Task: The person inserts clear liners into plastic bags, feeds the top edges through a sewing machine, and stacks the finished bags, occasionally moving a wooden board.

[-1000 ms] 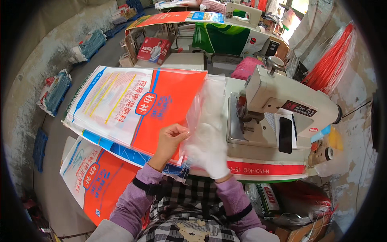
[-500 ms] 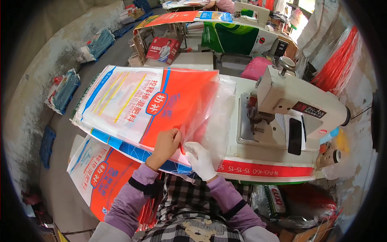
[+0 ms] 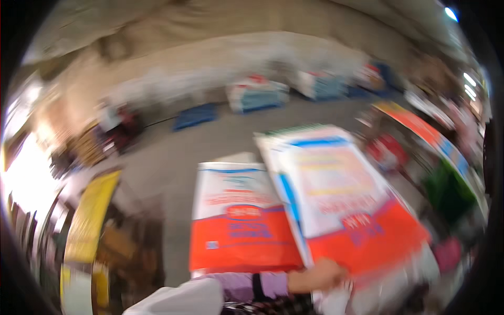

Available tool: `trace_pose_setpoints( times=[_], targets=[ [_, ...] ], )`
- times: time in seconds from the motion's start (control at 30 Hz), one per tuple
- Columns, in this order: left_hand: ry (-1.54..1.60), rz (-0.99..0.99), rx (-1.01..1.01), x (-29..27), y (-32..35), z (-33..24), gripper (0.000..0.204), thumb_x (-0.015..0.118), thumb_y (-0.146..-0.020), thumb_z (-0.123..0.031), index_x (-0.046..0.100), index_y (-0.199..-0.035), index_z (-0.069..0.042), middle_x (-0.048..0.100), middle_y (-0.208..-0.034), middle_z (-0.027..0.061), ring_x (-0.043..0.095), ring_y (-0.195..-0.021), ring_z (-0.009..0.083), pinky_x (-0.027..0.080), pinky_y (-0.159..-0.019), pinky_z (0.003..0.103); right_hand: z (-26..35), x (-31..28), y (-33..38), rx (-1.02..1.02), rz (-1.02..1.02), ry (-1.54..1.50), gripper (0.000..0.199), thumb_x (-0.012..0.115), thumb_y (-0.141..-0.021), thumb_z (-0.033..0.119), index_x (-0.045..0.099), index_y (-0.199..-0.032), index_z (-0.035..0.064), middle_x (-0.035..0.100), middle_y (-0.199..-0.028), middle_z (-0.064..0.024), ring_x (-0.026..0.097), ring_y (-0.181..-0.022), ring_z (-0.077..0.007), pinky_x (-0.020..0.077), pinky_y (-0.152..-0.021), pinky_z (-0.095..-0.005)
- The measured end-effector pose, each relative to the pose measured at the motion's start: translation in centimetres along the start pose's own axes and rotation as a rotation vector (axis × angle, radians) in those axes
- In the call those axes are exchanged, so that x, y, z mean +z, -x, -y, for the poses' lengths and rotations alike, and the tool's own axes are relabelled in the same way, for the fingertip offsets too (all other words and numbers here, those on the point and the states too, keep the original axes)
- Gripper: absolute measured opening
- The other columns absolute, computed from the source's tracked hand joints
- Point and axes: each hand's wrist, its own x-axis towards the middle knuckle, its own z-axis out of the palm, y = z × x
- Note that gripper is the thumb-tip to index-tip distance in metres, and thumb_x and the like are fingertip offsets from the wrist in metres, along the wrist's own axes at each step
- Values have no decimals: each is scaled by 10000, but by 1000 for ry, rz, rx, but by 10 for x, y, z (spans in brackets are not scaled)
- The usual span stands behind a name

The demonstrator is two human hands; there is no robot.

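Note:
A stack of white and orange printed sacks [image 3: 341,194] lies on the work surface, a clear plastic liner [image 3: 388,281] showing past the top sack's orange end. At that end my left hand [image 3: 319,275], bare, is closed with its fingers curled at the sack's edge. Right beside it is my right hand [image 3: 333,303] in a white glove, low in the picture. Motion blur smears the gloved fingers, so their grip cannot be made out. To the left, another pile of orange and white sacks [image 3: 244,215] sits below the stack.
Bundles of sacks [image 3: 257,94] stand on the floor along the far wall, with a blue pallet [image 3: 194,116] nearby. A yellow-topped bench [image 3: 92,218] is at the left. On the right are a red box [image 3: 387,152] and a table with a green drape [image 3: 449,191].
My view has swung left, so the sewing machine is out of sight and the far wall and yellow bench show. Both hands remain together at the top sack's orange end.

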Motion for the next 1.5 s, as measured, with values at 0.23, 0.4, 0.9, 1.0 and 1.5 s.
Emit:
trace_pose_setpoints(
  times=[0.23,0.4,0.9,1.0,1.5],
  targets=[
    [-271,-122,-26,-80,121,-22,122,584,-766,-150,520,-836,-73,554,-697,103,601,-660,300,465,-543,432,29,62,-72,-189,-68,-405,283,563,-853,267,665,-965,28,670,-939,-117,637,-882,-231,512,-777,-414],
    [-245,-343,-7,-64,127,-6,131,582,-768,-135,492,-846,-79,491,-676,73,562,-610,272,460,-528,394,16,96,-77,-100,-65,-550,255,558,-854,244,660,-933,24,665,-912,-107,630,-860,-213,510,-770,-399],
    [-18,-386,-370,-85,118,0,139,703,-777,-153,594,-793,-69,608,-655,117,625,-580,289,489,-521,379,-115,-62,81,694,-555,-324,193,544,-857,175,644,-836,10,652,-833,-78,608,-795,-162,503,-747,-353],
    [-176,-416,-221,-74,134,13,308,847,-666,-161,557,-672,-58,549,-546,99,546,-461,212,430,-457,330,-137,-69,77,627,-383,-395,94,578,-847,73,650,-840,13,660,-761,-54,587,-726,-97,507,-626,-306],
    [-64,-460,-227,-93,122,-10,306,781,-771,-96,493,-696,-26,463,-564,160,425,-468,268,393,-462,365,-64,-132,35,238,-165,199,142,629,-808,176,710,-920,143,655,-904,-22,632,-859,-222,509,-660,-339]
  ],
)
